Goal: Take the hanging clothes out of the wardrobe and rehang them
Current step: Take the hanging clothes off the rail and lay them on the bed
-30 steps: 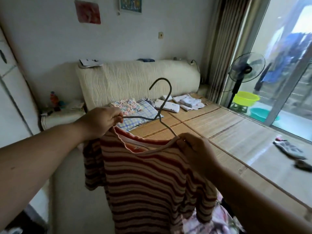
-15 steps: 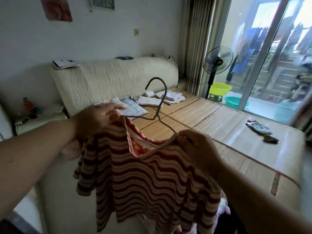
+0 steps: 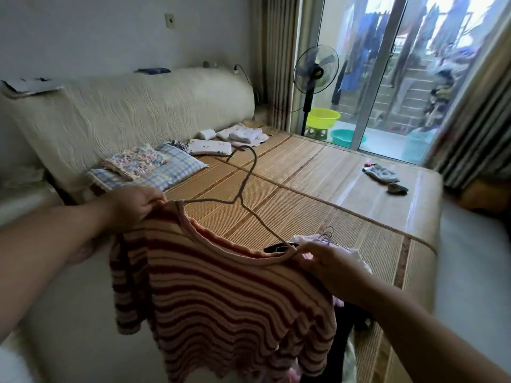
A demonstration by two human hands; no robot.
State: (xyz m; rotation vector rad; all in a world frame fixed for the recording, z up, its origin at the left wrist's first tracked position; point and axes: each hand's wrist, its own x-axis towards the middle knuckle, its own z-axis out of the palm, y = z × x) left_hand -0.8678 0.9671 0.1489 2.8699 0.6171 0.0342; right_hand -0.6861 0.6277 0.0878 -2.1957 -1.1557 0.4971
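A red-and-cream striped top (image 3: 221, 305) hangs in front of me on a thin wire hanger (image 3: 246, 186), whose hook leans away over the bed. My left hand (image 3: 132, 205) pinches the top's left shoulder at the hanger's end. My right hand (image 3: 329, 264) grips the right shoulder and the neckline over the hanger's other arm. Behind my right hand lies a pile of other clothes with several wire hangers (image 3: 327, 236) on the bed's near edge.
A bed with a bamboo mat (image 3: 318, 194) fills the middle. Pillows (image 3: 154, 167) and folded cloths (image 3: 243, 134) lie by the padded headboard (image 3: 132, 106). Grey socks (image 3: 383, 174) lie at the far right of the mat. A standing fan (image 3: 315, 70) and basins stand by the glass door.
The view has swung right and down toward the bed. Both hands have lowered the striped top and hanger, and the hanger's hook now tilts away, flatter. The clothes pile has come into sight.
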